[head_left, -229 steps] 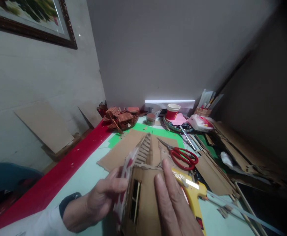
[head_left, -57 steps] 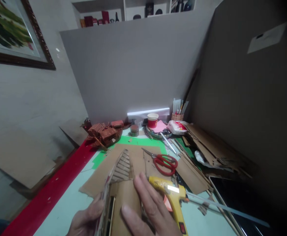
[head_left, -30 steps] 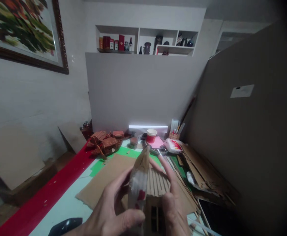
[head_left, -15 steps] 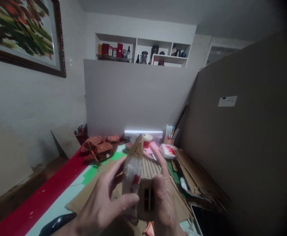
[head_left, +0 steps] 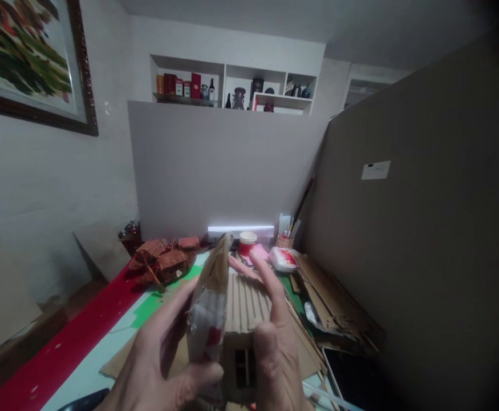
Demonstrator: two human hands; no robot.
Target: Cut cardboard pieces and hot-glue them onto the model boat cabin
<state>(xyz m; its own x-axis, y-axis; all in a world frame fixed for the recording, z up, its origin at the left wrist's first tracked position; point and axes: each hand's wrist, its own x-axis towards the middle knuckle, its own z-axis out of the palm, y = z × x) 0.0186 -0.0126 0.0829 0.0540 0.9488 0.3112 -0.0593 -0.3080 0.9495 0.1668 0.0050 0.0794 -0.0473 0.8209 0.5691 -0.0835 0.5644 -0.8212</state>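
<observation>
Between my hands is a small cardboard model house [head_left: 246,302], with a ridged corrugated roof and a dark barred window [head_left: 244,367] in the wall facing me. Its left end is a tall peaked panel [head_left: 210,311], whitish with red marks and brown toward the top. My left hand [head_left: 159,357] grips this panel, thumb in front and fingers behind it. On the other side, my right hand [head_left: 277,348] is closed around the house's right end, its thumb near the window and its fingers reaching over the roof. The lower part of the house is partly hidden.
Brown cardboard sheets [head_left: 335,302] are stacked at the right beside a dark-screened tablet [head_left: 356,374]. Reddish-brown wooden models [head_left: 170,262] stand back left. A red and white cup [head_left: 247,244], a white packet [head_left: 283,258] and a pen holder [head_left: 285,241] stand behind the house.
The house and both hands appear lower and further left, and more of the ridged roof shows. The whole view has also shifted slightly. Both hands keep their hold.
</observation>
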